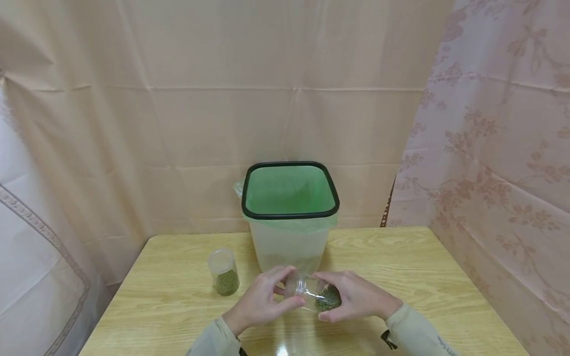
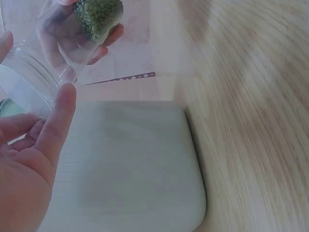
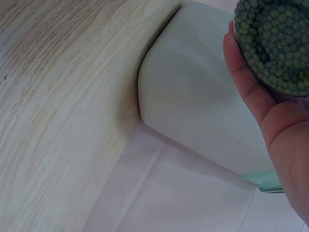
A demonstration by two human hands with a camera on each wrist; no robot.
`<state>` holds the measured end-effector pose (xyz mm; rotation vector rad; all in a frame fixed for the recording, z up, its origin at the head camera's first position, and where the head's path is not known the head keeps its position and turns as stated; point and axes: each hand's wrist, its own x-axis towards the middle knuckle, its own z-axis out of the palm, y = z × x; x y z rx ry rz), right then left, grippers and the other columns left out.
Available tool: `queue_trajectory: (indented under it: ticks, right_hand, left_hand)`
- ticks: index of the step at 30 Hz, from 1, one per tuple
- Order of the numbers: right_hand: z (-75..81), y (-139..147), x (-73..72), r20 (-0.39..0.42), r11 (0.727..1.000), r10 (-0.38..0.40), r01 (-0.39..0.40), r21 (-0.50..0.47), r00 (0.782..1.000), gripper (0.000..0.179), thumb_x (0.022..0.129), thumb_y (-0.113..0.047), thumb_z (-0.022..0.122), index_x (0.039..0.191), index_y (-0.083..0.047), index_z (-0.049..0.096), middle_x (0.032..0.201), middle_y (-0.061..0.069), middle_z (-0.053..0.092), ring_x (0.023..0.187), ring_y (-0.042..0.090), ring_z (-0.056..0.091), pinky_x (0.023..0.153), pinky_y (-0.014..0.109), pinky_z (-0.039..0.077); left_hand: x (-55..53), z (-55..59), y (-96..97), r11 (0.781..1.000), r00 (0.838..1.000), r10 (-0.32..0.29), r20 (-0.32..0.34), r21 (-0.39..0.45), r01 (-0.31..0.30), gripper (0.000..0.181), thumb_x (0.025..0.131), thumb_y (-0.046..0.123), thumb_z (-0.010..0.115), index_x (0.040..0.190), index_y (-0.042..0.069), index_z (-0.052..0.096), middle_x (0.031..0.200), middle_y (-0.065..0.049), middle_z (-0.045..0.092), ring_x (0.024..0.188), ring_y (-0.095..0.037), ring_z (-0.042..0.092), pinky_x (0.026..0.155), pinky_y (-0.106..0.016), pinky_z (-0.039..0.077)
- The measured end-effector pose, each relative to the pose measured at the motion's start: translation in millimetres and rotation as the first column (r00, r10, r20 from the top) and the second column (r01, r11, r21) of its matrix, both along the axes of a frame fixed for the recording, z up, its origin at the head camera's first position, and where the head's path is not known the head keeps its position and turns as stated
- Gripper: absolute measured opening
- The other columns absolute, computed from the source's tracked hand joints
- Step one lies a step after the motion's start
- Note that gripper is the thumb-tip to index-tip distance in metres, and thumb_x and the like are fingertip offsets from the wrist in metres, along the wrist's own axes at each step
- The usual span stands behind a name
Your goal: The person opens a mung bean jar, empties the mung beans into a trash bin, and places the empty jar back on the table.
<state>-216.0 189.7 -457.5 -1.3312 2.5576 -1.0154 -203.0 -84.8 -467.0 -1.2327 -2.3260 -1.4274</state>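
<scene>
Just in front of the bin, a clear plastic jar (image 1: 312, 299) is held tilted on its side. Small green beans, which look like mung beans (image 3: 277, 46), lie at its bottom end. My right hand (image 1: 356, 296) grips the jar round that bottom end. At the other end, my left hand (image 1: 261, 297) holds the clear lid (image 2: 29, 79) between thumb and fingers. The lid is at the jar's mouth; whether it is screwed on or loose I cannot tell. A second clear jar (image 1: 220, 262), partly filled with green beans, stands upright left of my left hand.
Behind my hands stands a white bin (image 1: 289, 242) with a black rim (image 1: 291, 216) and a green liner bag (image 1: 285, 190). The wooden table (image 1: 165, 291) ends at a beige curtain (image 1: 200, 123), with a pink floral cloth (image 1: 498, 173) on the right.
</scene>
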Motion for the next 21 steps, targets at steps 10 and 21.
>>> queue_trajectory:
  ticks: [10, 21]
  right_hand:
    - [0.1, -0.3, 2.1, 0.001, 1.0, 0.0, 0.0, -0.002, 1.0, 0.072, 0.083, -0.04, 0.082, 0.14, -0.006, 0.054, 0.103, -0.009, 0.065, 0.081, 0.001, 0.063, 0.065, 0.019, 0.055]
    - [6.2, -1.5, 3.6, -0.022, 1.0, -0.019, 0.019, -0.009, 1.0, 0.077, 0.084, -0.042, 0.082, 0.142, -0.002, 0.052, 0.108, -0.002, 0.067, 0.086, 0.002, 0.062, 0.069, 0.02, 0.055]
  left_hand:
    - [-1.4, 3.0, -0.5, 1.0, 0.997, 0.021, 0.069, 0.001, -0.021, 0.061, 0.089, 0.034, 0.08, 0.132, -0.004, 0.059, 0.11, -0.006, 0.069, 0.092, -0.01, 0.068, 0.07, -0.021, 0.058]
    - [-0.1, 5.6, 4.0, 0.998, 0.987, 0.023, -0.157, -0.049, -0.031, 0.064, 0.097, 0.035, 0.069, 0.151, 0.011, 0.043, 0.128, -0.005, 0.061, 0.089, -0.012, 0.063, 0.07, -0.021, 0.056]
